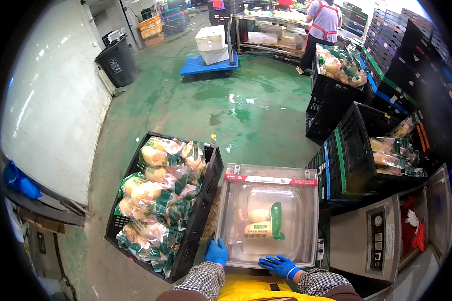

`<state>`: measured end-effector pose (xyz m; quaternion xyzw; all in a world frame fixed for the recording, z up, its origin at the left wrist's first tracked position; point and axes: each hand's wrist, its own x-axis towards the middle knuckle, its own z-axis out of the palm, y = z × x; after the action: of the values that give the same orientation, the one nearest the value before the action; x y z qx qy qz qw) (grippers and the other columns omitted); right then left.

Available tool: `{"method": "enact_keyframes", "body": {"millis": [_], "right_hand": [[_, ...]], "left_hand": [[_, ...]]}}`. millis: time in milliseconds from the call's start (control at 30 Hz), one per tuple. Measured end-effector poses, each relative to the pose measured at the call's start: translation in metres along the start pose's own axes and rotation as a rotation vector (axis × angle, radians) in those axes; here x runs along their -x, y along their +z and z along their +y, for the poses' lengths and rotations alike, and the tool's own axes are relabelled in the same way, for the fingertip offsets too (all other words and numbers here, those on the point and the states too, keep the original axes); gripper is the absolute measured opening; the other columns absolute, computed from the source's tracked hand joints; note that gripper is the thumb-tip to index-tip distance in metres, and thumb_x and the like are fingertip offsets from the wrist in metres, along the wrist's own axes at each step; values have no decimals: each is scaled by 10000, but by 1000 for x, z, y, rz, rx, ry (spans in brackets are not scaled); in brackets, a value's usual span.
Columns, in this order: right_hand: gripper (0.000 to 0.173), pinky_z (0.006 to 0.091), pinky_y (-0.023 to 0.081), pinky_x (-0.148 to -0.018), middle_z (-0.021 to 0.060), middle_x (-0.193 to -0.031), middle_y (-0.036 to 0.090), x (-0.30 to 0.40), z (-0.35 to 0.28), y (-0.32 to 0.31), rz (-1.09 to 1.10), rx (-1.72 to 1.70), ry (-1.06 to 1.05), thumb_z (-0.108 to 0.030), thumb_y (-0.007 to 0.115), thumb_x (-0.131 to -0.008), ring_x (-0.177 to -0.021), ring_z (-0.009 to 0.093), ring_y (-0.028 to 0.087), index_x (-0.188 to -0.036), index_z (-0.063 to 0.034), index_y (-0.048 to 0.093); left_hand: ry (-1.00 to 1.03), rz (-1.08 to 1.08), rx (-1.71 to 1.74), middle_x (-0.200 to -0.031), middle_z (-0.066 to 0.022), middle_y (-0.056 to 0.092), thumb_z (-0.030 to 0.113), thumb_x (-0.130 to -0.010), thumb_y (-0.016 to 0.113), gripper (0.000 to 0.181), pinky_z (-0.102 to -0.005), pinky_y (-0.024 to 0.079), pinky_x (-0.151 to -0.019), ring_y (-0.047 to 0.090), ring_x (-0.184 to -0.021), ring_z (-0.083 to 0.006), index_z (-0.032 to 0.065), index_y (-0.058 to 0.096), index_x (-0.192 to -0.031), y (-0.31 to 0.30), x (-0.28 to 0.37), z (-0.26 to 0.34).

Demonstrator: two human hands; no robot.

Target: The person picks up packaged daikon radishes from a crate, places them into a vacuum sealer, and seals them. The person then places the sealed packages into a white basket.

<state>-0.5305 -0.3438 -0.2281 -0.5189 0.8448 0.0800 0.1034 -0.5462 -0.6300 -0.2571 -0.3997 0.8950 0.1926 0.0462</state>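
Observation:
In front of me stands a vacuum packing machine with a clear lid; through the lid show a printed plastic bag of pale root vegetables, probably lotus root, and its green part. My left hand, in a blue glove, is at the lid's near left corner, its fingers partly curled. My right hand, also blue-gloved, lies on the lid's near edge with fingers spread. Left of the machine, a black plastic crate holds several bags of the same kind.
Stacked black crates with more bags rise at right, above a steel control panel. A blue platform trolley bears white foam boxes. A person in a red apron stands at a far table. A black bin is by the left wall.

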Motion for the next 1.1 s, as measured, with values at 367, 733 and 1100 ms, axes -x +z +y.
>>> {"method": "enact_keyframes", "body": {"millis": [367, 733, 1100], "right_hand": [[613, 515, 196, -1057, -34, -1495, 145, -1, -49, -4, -127, -7, 312, -167, 459, -836, -1370, 236, 169, -1412, -225, 257], [573, 536, 388, -909, -29, -1514, -6, -36, -87, -10, -407, -27, 557, -133, 414, -873, -1383, 302, 70, -1414, -203, 238], [600, 561, 318, -972, -10, -1512, -35, -44, -87, -30, -480, -104, 600, -296, 425, -891, -1387, 302, 22, -1429, -163, 194]], "left_hand": [[74, 37, 74, -891, -206, 596, 436, -882, 406, 449, -480, 462, -686, 590, -816, -366, 16, 564, -890, 10, -1, -1], [359, -104, 335, -1130, -213, 521, 329, -802, 573, 436, -443, 412, -874, 505, -1036, -373, 18, 529, -1104, -45, 7, -32], [585, 437, 592, -966, -151, 566, 161, -815, 618, 301, -359, 443, -787, 550, -894, -281, 25, 537, -1071, -231, -54, -132]]}}
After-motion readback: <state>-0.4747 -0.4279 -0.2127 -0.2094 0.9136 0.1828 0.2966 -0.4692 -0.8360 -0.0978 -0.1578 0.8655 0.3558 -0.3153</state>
